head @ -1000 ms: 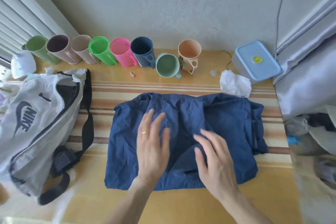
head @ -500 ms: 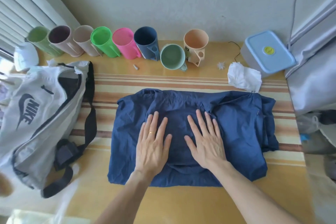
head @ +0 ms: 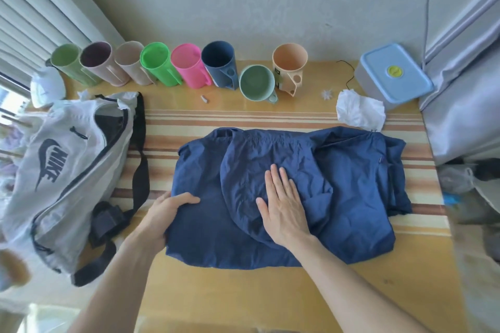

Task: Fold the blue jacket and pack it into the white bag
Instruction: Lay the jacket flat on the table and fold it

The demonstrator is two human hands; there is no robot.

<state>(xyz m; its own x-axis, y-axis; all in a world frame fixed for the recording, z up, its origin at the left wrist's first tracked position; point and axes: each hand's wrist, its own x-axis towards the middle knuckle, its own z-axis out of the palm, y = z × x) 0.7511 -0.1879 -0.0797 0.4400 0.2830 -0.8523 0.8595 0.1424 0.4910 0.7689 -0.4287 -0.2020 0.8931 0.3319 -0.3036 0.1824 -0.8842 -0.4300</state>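
Note:
The blue jacket (head: pixel 349 184) lies partly folded in a rough rectangle on the striped table, its hood folded down over the middle. My left hand (head: pixel 165 213) grips the jacket's left edge, thumb on top and fingers curled under the cloth. My right hand (head: pixel 284 205) rests flat on the hood at the centre, fingers together, holding nothing. The white bag (head: pixel 62 167), with a dark logo and a black strap (head: pixel 140 170), lies on its side at the left, its zip opening facing the jacket.
Along the wall stands a row of several coloured cups (head: pixel 189 65). A blue-lidded box (head: pixel 392 73) and a crumpled white tissue (head: pixel 359 113) sit at the back right. Grey curtain (head: pixel 465 89) hangs on the right. Bare tabletop (head: pixel 243 297) lies near me.
My left hand slid from the jacket's middle to its left edge and took hold of it. My right hand stayed flat near the centre.

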